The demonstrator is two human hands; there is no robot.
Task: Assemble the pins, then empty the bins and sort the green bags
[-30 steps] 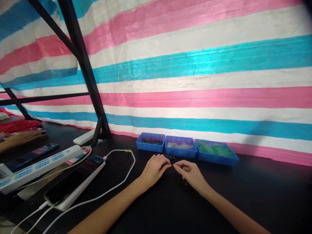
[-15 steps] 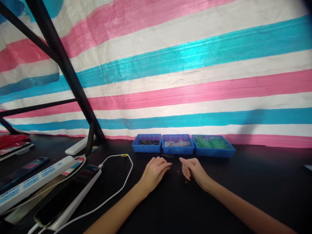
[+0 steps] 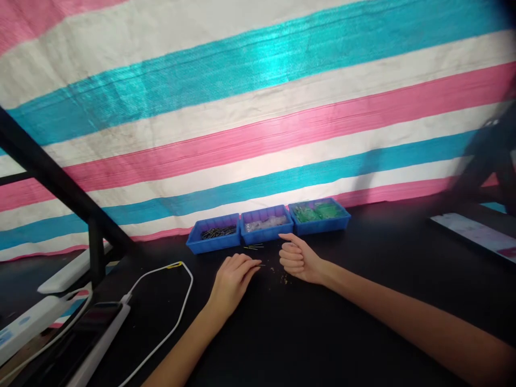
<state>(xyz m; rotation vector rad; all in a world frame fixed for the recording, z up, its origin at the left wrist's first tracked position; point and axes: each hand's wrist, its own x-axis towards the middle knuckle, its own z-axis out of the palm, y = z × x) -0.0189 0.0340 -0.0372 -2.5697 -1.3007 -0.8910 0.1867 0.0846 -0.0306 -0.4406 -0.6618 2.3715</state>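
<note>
Left hand [image 3: 231, 279] pinches a thin pin [image 3: 262, 265] between thumb and index fingertips, held low over the black tabletop [image 3: 258, 344]. Right hand [image 3: 300, 260] — three fingers curled in, index stretched out near the middle tray's front edge; can't tell if anything sits in the curl. Gap between the hands, with tiny brownish bits [image 3: 284, 279] on the surface beside the right one.

Loose pins [image 3: 253, 247] lie just off the front of the trays. Trays stand in a row: left tray [image 3: 213, 245] has dark pins, middle tray [image 3: 266, 235] clear pieces, right tray [image 3: 322, 224] green ones. Striped sheet [image 3: 258, 123] bounds the back, right behind them.

Side limits: white cable [image 3: 192, 279] loops near the left forearm; flat device [image 3: 475, 236] at far right, well apart. Most room — between the forearms, toward the near edge of view.
</note>
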